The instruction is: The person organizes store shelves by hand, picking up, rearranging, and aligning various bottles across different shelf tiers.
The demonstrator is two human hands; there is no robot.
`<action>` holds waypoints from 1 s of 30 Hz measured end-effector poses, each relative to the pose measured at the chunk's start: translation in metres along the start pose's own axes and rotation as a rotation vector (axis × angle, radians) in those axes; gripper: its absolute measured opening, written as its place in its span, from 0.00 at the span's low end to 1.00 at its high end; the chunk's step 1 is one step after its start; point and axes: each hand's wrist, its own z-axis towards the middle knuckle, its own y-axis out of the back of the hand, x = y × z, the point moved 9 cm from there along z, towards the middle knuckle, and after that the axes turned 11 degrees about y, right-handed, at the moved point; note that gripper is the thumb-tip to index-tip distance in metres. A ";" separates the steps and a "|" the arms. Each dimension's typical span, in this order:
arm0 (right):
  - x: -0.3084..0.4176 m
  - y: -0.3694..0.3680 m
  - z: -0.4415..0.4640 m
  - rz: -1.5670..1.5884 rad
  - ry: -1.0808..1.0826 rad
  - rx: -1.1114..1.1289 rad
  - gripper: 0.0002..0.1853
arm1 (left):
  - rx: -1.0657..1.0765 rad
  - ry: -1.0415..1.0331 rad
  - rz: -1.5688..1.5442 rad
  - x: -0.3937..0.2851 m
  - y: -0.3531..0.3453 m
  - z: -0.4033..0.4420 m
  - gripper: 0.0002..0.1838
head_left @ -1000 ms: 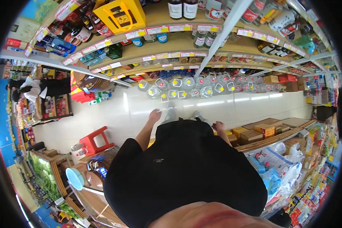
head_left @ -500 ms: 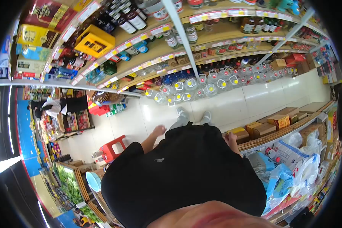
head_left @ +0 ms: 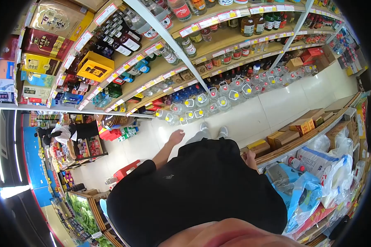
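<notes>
My left hand point(head_left: 176, 136) hangs in front of my body on the left, above the pale tiled floor; its fingers are small and partly curled, and I can make out no object in it. On the right, my right hand point(head_left: 249, 157) is beside the wooden edge of a low shelf, near a yellow-topped carton point(head_left: 258, 147). Its fingers look bent, and whether they touch the edge is unclear. Clear plastic jugs point(head_left: 222, 103) with yellow and red caps stand on the floor ahead of my shoes.
Shelves of bottles point(head_left: 218, 55) run across the front, with a yellow box point(head_left: 95, 66) at left. Plastic bags point(head_left: 305, 193) lie at right. A red stool point(head_left: 127, 171) stands at left. Another person point(head_left: 66, 133) is further off at left.
The view has turned, so the shelves and jugs are tilted and more gift boxes show at the upper left. My right hand appears closer to the wooden edge.
</notes>
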 end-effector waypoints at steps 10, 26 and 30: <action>0.044 -0.083 0.010 0.261 0.056 0.133 0.08 | 0.213 0.064 0.108 -0.051 0.012 -0.003 0.28; -0.046 -0.010 0.015 -0.053 -0.009 0.022 0.10 | 0.216 0.093 0.076 0.008 -0.004 0.041 0.29; -0.023 -0.032 0.027 -0.224 0.065 0.003 0.15 | 0.202 0.070 -0.001 0.011 -0.022 0.073 0.28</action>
